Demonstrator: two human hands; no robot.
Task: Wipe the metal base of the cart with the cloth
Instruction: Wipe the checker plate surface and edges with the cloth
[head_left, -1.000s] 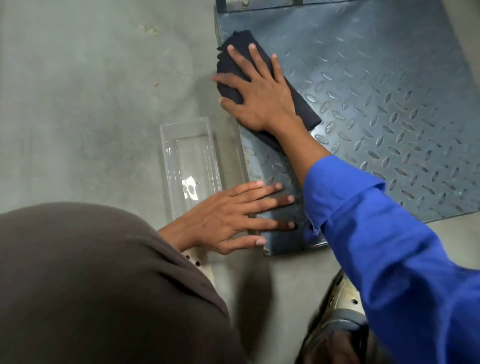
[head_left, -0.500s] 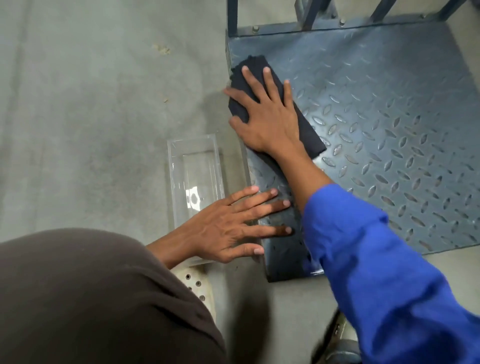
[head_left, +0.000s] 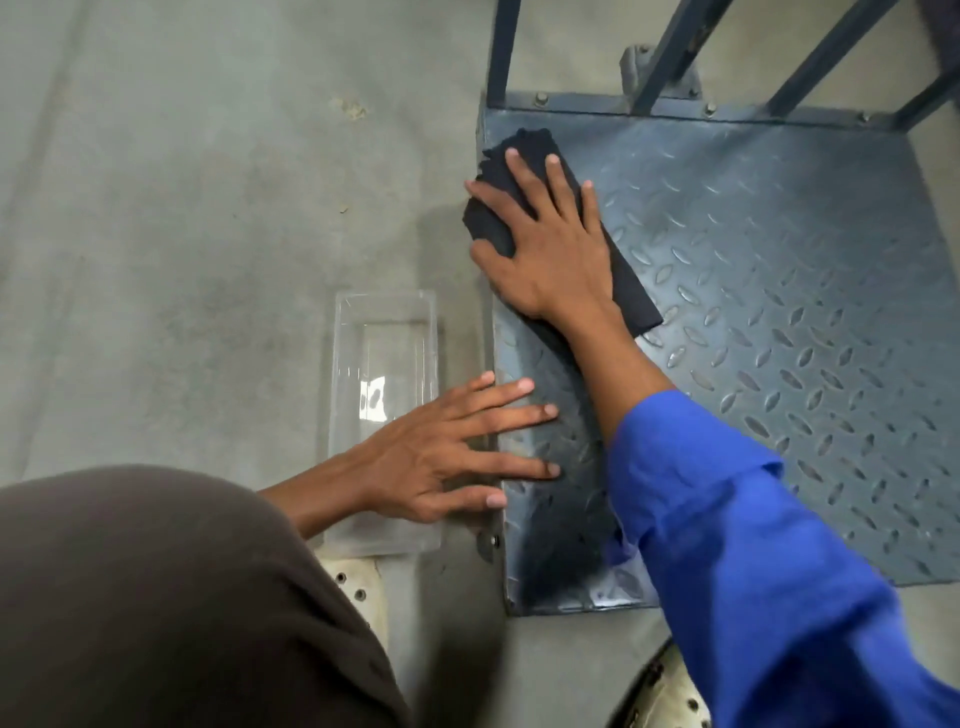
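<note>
1. Your right hand (head_left: 550, 249) lies flat on the dark cloth (head_left: 631, 296), fingers spread and palm down; the grip is open and pressing, not pinching the fabric.
2. The cloth sits on the metal base (head_left: 779, 312) of the cart, at its far left corner, close to the left edge. Part of it shows beyond your fingertips and part trails out beside your wrist toward the middle of the plate.
3. The base is a blue-grey plate with a raised diamond tread. It rests low over the concrete floor (head_left: 182, 208), with dark frame bars (head_left: 670, 52) rising from its far edge, where a row of bolts shows.
4. Your left hand (head_left: 447, 452) is also spread flat, holding nothing. Its fingertips reach over the near left edge of the base, while the palm lies above a clear plastic tray (head_left: 382, 338) standing on the floor just beside the cart.
5. Your blue sleeve (head_left: 753, 545) crosses the near part of the plate, and a dark-clothed knee (head_left: 156, 597) fills the lower left.
6. A pale perforated shoe (head_left: 358, 587) shows just under the tray's near end.
</note>
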